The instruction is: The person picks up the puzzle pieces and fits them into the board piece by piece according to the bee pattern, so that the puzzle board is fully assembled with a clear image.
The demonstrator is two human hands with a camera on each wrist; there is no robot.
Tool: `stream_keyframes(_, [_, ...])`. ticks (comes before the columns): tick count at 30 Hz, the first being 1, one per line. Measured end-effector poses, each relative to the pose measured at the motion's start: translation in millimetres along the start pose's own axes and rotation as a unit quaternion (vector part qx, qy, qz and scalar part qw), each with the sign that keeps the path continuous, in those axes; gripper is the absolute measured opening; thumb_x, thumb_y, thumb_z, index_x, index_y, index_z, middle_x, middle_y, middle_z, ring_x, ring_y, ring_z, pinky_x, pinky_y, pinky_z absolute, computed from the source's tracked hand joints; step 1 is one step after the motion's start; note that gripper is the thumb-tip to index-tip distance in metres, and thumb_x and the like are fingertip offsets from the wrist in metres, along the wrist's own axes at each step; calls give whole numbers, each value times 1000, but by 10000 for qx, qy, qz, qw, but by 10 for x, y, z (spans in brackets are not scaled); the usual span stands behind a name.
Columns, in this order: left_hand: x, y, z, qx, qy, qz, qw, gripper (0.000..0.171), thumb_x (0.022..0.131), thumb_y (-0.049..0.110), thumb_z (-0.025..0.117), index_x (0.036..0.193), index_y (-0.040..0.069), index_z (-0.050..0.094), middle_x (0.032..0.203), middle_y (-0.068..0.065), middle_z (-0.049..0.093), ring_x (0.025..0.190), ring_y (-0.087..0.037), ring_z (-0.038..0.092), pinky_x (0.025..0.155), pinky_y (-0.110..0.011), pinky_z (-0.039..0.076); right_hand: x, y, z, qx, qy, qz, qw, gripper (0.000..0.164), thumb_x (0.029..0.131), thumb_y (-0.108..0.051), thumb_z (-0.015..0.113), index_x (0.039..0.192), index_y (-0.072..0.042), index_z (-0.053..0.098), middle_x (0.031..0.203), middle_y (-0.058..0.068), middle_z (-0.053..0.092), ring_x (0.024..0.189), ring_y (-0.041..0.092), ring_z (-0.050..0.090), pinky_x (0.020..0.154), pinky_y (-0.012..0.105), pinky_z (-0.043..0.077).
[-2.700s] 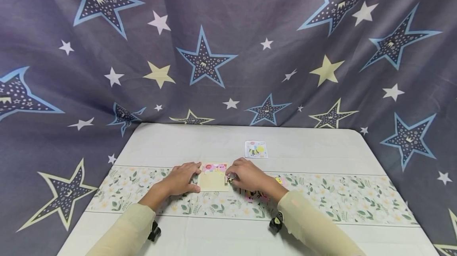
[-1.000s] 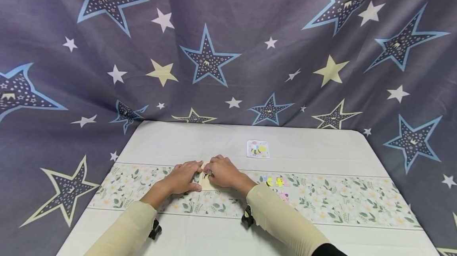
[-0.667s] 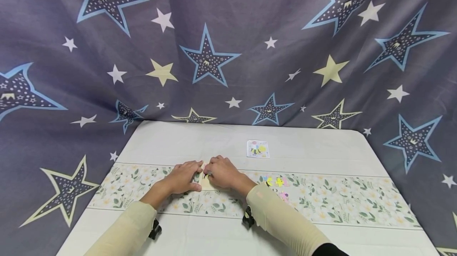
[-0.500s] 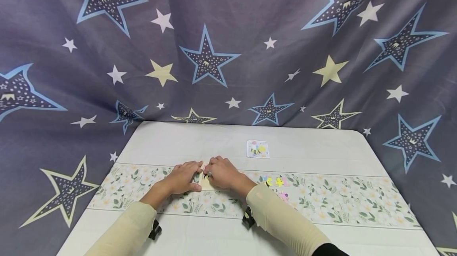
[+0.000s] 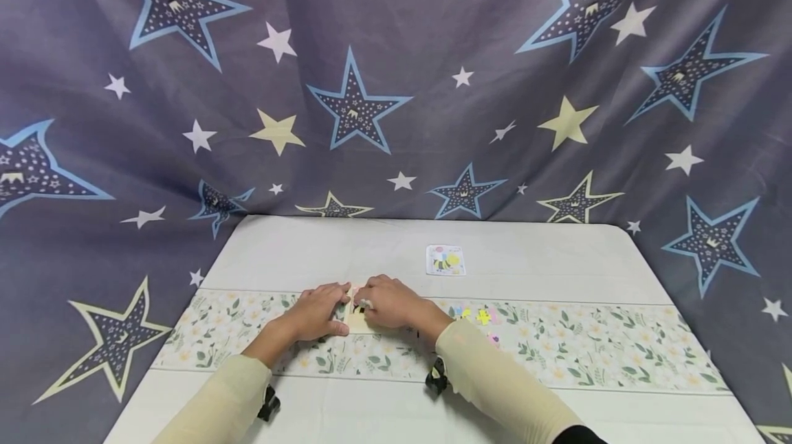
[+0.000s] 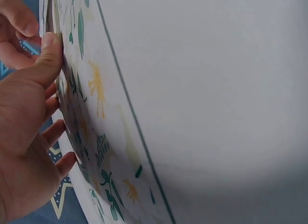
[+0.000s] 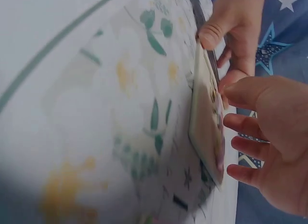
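A pale wooden puzzle board (image 5: 355,327) lies on the flowered strip of the table, with pink pieces along its far side. My left hand (image 5: 315,312) rests at its left edge, fingers spread and thumb near the close corner. My right hand (image 5: 391,303) reaches over the board and covers much of it. Between its thumb and fingertips it pinches a puzzle piece (image 5: 358,308) with black and yellow on it, low over the board's left part. In the right wrist view the board (image 7: 202,113) appears edge-on, the left thumb touching its corner.
Several loose puzzle pieces (image 5: 483,317) in yellow and pink lie right of the board, partly hidden by the right forearm. A square bee picture card (image 5: 445,261) lies farther back. A star-patterned curtain (image 5: 396,86) hangs behind the table (image 5: 532,251).
Since the oldest frame my right hand has carried the piece leftward from the board's right edge to its left part. Over the last second the hands have barely shifted. The left hand stays at the edge.
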State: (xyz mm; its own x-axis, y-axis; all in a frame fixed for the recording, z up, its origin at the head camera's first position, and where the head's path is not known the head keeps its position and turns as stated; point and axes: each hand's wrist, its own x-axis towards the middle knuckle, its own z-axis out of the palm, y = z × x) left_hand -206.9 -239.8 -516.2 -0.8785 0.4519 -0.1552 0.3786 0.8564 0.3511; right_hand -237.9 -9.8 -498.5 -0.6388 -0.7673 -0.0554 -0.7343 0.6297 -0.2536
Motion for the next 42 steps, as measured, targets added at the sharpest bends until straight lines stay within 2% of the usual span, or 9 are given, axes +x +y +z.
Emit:
stream_keyframes(5, [-10, 2, 12, 16, 20, -13, 10000, 70, 84, 54, 75, 136, 12, 57, 163, -12, 39, 150, -37, 36, 112, -66, 32, -103, 96, -46, 80, 140, -51, 9999, 43, 100, -26, 62, 143, -20, 61, 132, 2, 67, 128, 21, 58, 107, 41, 48])
stream_keyframes(16, [-4, 7, 16, 2, 45, 56, 10000, 69, 85, 53, 76, 137, 11, 57, 163, -12, 39, 150, -37, 36, 112, -67, 31, -332, 251, -85, 307, 247, 193, 9990, 41, 98, -26, 66, 138, -18, 65, 133, 3, 67, 134, 25, 55, 114, 44, 43])
stream_keyframes(30, [-11, 31, -6, -25, -3, 22, 10000, 69, 85, 51, 76, 138, 11, 57, 164, -11, 38, 151, -37, 35, 114, -66, 30, -657, 439, -153, 477, 622, 179, 9968, 37, 99, -21, 63, 135, -16, 67, 129, 4, 67, 131, 25, 57, 112, 44, 45])
stream_keyframes(42, [-17, 30, 1, 8, 29, 15, 10000, 69, 85, 51, 77, 138, 11, 57, 164, -10, 39, 151, -37, 35, 114, -66, 30, -884, 596, -203, 460, 635, 306, 9965, 34, 100, -23, 64, 133, -14, 68, 129, 6, 68, 128, 26, 58, 117, 49, 39])
